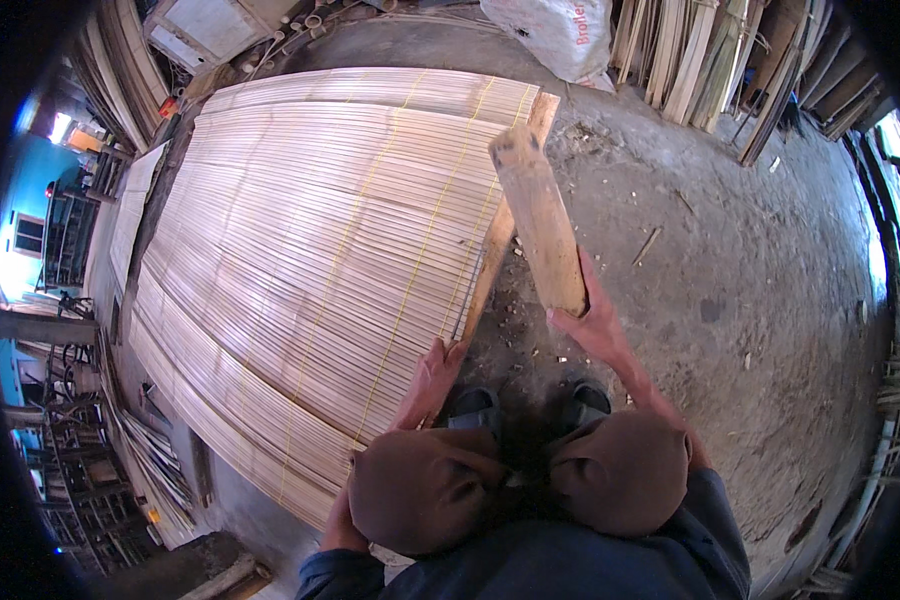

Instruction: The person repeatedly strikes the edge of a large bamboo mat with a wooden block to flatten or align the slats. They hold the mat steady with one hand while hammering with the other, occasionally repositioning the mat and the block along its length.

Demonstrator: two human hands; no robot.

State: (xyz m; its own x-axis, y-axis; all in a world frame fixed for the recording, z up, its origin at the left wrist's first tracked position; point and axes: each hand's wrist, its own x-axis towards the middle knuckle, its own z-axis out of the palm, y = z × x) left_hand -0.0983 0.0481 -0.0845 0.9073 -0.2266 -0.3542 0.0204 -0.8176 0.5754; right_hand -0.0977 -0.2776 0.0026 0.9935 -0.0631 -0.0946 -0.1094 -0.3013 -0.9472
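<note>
A wide mat (270,230) of thin pale bamboo slats, bound with yellow cords, spreads out in front of me to the left. My left hand (435,373) is at its near right edge, fingers closed on the slat ends beside a long wooden beam (492,262) that runs along that edge. My right hand (598,322) grips the near end of a thick, flat wooden block (540,222). The block is raised at a tilt, its dark-marked far end over the beam and the mat's edge. My fingers under the block are partly hidden.
My sandalled feet (582,408) are on the rough floor (710,300), below my bent knees. Wood chips lie scattered to the right. A white sack (550,35) and bundles of split bamboo (690,60) stand at the back. Stacked strips (155,460) and racks line the left side.
</note>
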